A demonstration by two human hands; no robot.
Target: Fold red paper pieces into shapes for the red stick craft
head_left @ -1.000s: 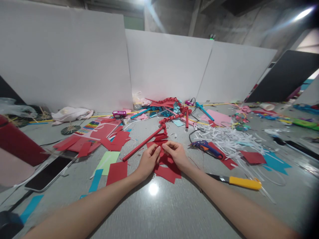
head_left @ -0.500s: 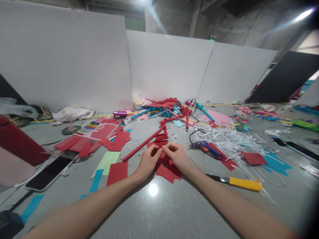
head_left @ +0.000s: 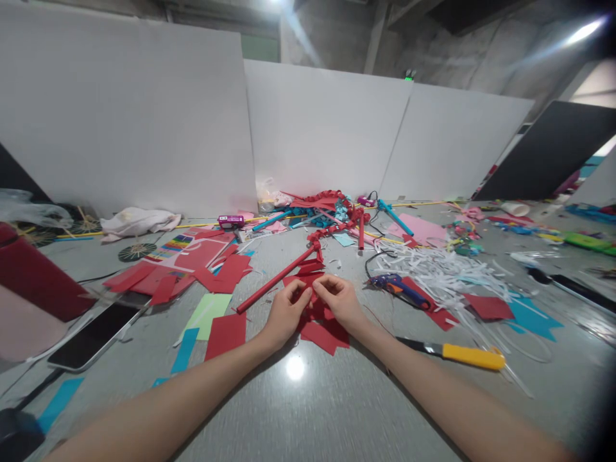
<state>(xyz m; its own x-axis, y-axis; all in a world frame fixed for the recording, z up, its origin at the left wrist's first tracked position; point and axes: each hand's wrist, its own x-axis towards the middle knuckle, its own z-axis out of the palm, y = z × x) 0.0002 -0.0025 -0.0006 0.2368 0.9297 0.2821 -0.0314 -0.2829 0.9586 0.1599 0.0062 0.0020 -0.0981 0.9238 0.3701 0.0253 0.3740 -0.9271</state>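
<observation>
My left hand (head_left: 290, 309) and my right hand (head_left: 340, 300) face each other over a pile of red paper pieces (head_left: 325, 335). Both are closed in a pinch, thumb to fingers, on a small piece of red paper (head_left: 314, 301) between them; its exact shape is hidden by the fingertips. Just beyond lies a red paper tube (head_left: 276, 280), slanting up to a red paper chain (head_left: 337, 224) that runs toward the back. A square of red paper (head_left: 226, 335) rests left of my left hand.
To the right lie a glue gun (head_left: 402, 290), a yellow-handled utility knife (head_left: 471, 356) and shredded white paper strips (head_left: 428, 266). On the left are a phone (head_left: 99, 333), red paper sheets (head_left: 190, 260) and a green sheet (head_left: 210, 313). White panels (head_left: 322, 128) stand behind.
My fingertips have shifted very slightly around the red paper. Everything else looks the same, apart from a tiny camera shift.
</observation>
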